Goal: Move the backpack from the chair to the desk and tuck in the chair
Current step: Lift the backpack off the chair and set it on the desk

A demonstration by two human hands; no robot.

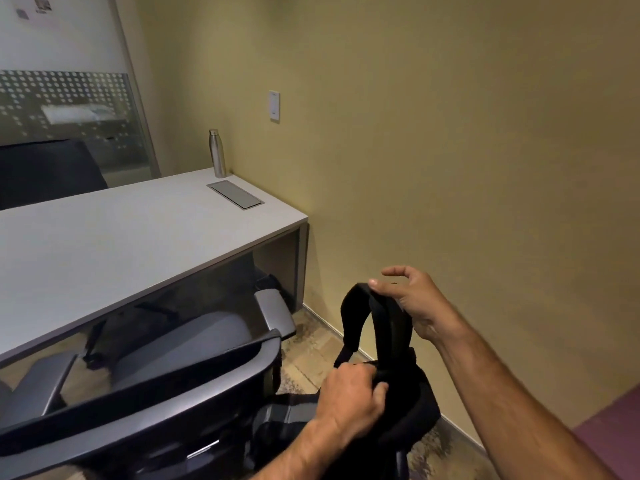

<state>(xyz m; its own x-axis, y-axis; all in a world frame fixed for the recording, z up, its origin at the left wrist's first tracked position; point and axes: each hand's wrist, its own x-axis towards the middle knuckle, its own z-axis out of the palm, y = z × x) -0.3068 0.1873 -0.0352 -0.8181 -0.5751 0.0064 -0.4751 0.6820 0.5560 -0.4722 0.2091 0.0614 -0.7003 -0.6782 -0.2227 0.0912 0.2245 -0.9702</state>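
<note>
A black backpack [408, 407] hangs low at the right of the grey office chair [180, 355], off the seat and above the floor. My left hand [353, 393] is clenched on the bag's top handle. My right hand [412, 306] holds the top of a shoulder strap loop, thumb and fingers pinching it, index finger extended. The chair's seat is bare and its front sits partly under the white desk [114, 244], backrest toward me. The bag's lower part is hidden by my left forearm and the frame edge.
A steel water bottle [217, 154] stands at the desk's far right corner beside a grey cable hatch [236, 194]. A dark chair back [48, 171] rises behind the desk. The yellow wall [450, 150] runs close on the right, leaving a narrow strip of floor.
</note>
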